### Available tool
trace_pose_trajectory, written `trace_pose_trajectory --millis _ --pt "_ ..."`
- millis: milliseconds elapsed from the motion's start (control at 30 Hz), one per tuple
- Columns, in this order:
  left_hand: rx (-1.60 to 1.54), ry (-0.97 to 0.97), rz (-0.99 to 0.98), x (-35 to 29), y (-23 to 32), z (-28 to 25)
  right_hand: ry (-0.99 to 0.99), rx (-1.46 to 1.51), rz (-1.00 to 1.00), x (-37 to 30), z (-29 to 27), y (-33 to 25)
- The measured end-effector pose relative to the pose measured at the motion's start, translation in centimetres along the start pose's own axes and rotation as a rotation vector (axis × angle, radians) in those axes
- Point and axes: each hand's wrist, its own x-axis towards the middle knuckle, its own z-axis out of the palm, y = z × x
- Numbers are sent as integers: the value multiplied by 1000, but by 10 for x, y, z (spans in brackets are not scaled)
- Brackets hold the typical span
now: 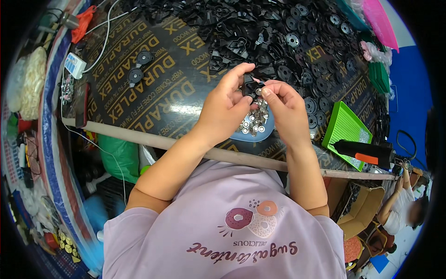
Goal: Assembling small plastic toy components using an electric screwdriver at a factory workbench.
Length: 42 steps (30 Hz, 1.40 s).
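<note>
My left hand (227, 104) is closed around a black plastic part (249, 84), thumb below it and index finger arched over its top. Close against it, my right hand (287, 108) pinches a small round silver metal piece (259, 91) between thumb and fingertips at the part's edge. Whether the piece touches the part is hard to make out. Under both hands sits a shallow blue dish (260, 136) with many silver round metal pieces (252, 124) in it, partly hidden by my fingers.
Black plastic parts (237, 46) and black discs (292, 40) heap across the far side and right. A green basket (341, 128) stands at right, with a black and orange tool (364, 156) over its edge. Two joined black discs (135, 75) and a phone (81, 105) lie left.
</note>
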Motion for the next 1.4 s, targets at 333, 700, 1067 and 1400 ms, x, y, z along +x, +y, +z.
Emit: trace_pose_trajectory --millis 333,700,1067,1400 --pt "-30 -30 -58 -3 -5 0 97 -291 -182 -6 18 -5" --pt "-141 22 -219 1 0 -20 -15 26 -64 0 0 5" --pt "-275 -18 -361 4 -3 -19 57 -1135 -436 54 -47 -13" --pt "-358 -96 -391 4 -8 -26 101 -1126 -488 48 -53 -9"
